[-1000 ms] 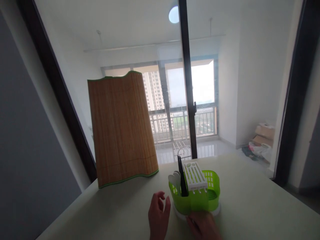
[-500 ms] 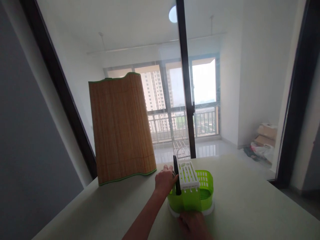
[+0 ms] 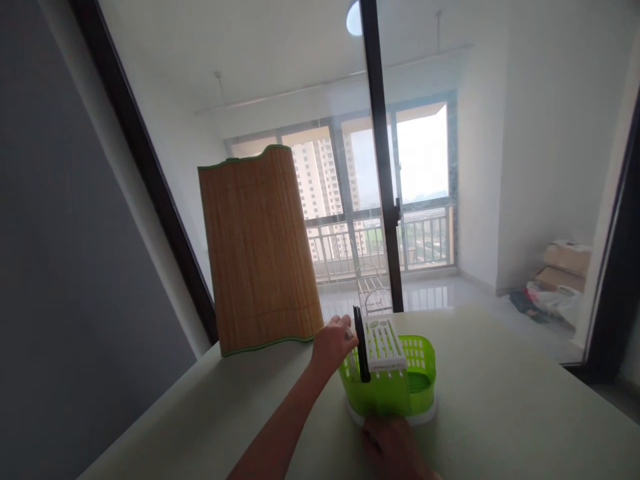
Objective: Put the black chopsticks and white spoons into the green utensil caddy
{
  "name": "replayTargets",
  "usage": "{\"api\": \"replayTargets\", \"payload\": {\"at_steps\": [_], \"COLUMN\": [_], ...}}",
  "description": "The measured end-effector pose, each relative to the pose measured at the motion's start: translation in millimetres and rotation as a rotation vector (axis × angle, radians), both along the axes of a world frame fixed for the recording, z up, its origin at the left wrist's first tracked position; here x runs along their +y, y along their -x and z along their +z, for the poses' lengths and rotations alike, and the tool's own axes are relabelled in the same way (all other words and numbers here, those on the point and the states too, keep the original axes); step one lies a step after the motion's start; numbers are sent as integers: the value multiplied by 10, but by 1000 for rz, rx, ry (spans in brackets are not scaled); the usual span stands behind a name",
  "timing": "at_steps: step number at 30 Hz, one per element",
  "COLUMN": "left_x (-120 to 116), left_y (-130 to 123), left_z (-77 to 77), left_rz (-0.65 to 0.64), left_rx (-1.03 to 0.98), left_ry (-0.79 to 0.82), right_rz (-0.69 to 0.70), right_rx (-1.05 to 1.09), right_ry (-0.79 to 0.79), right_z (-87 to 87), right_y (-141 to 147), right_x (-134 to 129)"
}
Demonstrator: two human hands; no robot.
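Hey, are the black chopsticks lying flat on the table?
No, the chopsticks stand in the green caddy.

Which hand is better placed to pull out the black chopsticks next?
Probably the left hand: it is up close beside the black chopsticks, while the right hand sits low at the front of the green basket.

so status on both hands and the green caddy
Left hand at white spoons. Right hand low, front of upright green caddy. Black sticks right beside left hand.

Bright light comes through the wide grey-framed glass window [image 3: 423,150]; the smooth pale-green table [image 3: 490,393] is dim along its left edge.
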State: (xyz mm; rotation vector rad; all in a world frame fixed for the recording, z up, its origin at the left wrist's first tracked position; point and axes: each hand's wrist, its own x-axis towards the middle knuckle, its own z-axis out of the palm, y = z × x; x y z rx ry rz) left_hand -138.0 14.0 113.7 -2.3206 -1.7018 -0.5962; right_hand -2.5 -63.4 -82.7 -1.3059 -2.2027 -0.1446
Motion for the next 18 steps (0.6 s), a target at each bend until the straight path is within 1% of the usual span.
{"api": "replayTargets", "payload": {"at_steps": [1, 3, 5, 6, 7, 8, 9, 10, 11, 12, 16, 18], "left_x": [-20, -64, -106, -126, -145, -164, -185, -209, -236, -267, -426, -511], "left_y": [74, 270, 512, 643, 778, 914, 1050, 1185, 1320, 1455, 1988, 2235], "left_z": [152, 503, 835, 960, 1043, 1077, 1062, 999, 898, 767, 165, -84], "left_rz": [-5, -2, 21, 21, 18, 14, 16, 26, 45, 72, 208, 270], "left_rx": [-27, -71, -66, -33, 2, 42, 83, 118, 145, 167, 222, 230], "left_ry": [-60, -170, -204, -176, -133, -72, 5, 86, 160, 229, 469, 556], "right_rz": [3, 18, 48, 61, 71, 82, 94, 107, 118, 128, 168, 180], "right_rx": [15, 51, 78, 85, 90, 91, 92, 93, 94, 94, 104, 113], "right_ry": [-1, 0, 10, 16, 23, 29, 36, 40, 43, 43, 63, 76], "right_z": [25, 62, 76, 74, 66, 54, 40, 25, 10, -2, -25, -32], "right_y": [-4, -13, -22, -27, -32, -37, -42, -46, -48, -49, -40, -29], "right_x": [-18, -51, -74, -80, -81, -79, -74, -67, -59, -53, -51, -56]}}
